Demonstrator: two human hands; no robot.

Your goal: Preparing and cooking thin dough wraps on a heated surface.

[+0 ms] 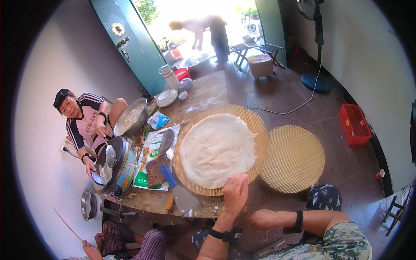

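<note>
A round pale flatbread (pixel 217 149) lies on a round slatted mat (pixel 262 143) at the near edge of the wooden table. My left hand (pixel 235 193) is curled at the near rim of the flatbread and mat. Its fingertips are hidden, so I cannot tell whether it grips either one. My right hand (pixel 264 219) is closed in a fist just past the table's edge, with nothing visible in it. Left of the flatbread lies a blue-handled scraper (pixel 178 192), its wide metal blade towards me. Beside it is a rough brown slab (pixel 157 170).
A co-worker (pixel 86 120) at the left holds a ladle over a round griddle (pixel 122 162). Behind it stands a metal basin (pixel 131 117). Another person's hand (pixel 92 250) holds a thin stick. A second round mat (pixel 292 159) is at the right. A cord (pixel 292 112) crosses the floor.
</note>
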